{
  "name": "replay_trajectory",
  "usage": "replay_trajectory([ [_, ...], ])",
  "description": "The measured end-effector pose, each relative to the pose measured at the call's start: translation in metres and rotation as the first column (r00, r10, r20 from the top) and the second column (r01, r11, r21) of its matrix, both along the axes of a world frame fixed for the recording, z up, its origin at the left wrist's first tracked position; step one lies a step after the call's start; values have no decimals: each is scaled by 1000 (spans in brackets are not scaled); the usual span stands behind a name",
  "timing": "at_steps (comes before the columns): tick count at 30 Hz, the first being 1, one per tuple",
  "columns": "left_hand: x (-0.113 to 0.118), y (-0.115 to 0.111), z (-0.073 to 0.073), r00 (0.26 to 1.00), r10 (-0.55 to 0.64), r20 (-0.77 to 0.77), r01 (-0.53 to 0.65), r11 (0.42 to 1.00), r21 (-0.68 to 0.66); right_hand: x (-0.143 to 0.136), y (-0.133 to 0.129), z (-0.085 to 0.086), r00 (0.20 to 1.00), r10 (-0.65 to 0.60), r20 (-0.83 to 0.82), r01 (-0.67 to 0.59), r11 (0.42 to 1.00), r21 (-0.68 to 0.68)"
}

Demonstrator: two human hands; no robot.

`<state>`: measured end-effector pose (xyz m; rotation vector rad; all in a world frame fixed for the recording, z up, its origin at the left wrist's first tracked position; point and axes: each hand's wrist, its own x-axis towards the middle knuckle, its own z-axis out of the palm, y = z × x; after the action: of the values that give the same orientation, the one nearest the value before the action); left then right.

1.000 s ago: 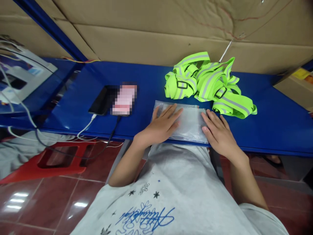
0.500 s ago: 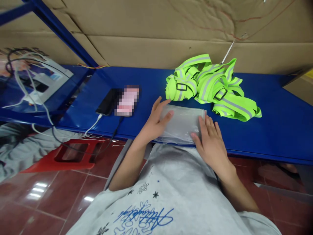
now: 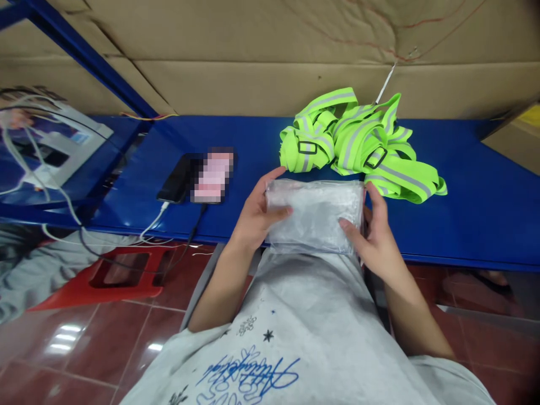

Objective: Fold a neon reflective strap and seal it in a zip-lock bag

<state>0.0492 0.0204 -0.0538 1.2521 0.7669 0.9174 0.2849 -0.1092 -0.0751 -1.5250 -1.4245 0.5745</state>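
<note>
A stack of clear plastic bags (image 3: 314, 211) is held between both hands at the front edge of the blue table (image 3: 447, 236). My left hand (image 3: 258, 216) grips its left side, thumb on top and the other fingers around the edge. On the right side, my right hand (image 3: 377, 236) holds it the same way, its thumb lying on the plastic. Just behind the bags lies a heap of neon yellow-green straps (image 3: 358, 140) with grey reflective stripes and black buckles.
Left of the bags lie a black phone (image 3: 179, 179) and a phone with a pixelated screen (image 3: 213, 175), both with cables. Farther left are a white power strip (image 3: 76, 146) and another person's hand (image 3: 17, 119). A red stool (image 3: 147, 281) stands below; cardboard (image 3: 253, 73) lines the back.
Both hands have gone from lying spread on the bags to gripping their sides, and the stack looks lifted and tilted. The view has shifted slightly.
</note>
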Motion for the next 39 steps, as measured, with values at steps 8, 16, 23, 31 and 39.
replay_trajectory([
  [8,-8,-1,15,991,-63,116,-29,753,658,6,10,20,761,-62,-646,-7,995,-103],
  [16,-14,9,8,976,3,-220,93,900,425,22,8,13,936,-19,-352,66,990,122],
  [23,-20,3,21,918,-125,-377,268,895,356,25,12,24,984,-99,-145,105,994,35],
  [31,-19,5,12,920,-75,-384,223,908,355,28,10,15,982,-84,-168,80,996,-28],
  [39,-22,19,44,950,87,-301,48,909,414,28,6,11,962,-70,-263,90,994,65],
])
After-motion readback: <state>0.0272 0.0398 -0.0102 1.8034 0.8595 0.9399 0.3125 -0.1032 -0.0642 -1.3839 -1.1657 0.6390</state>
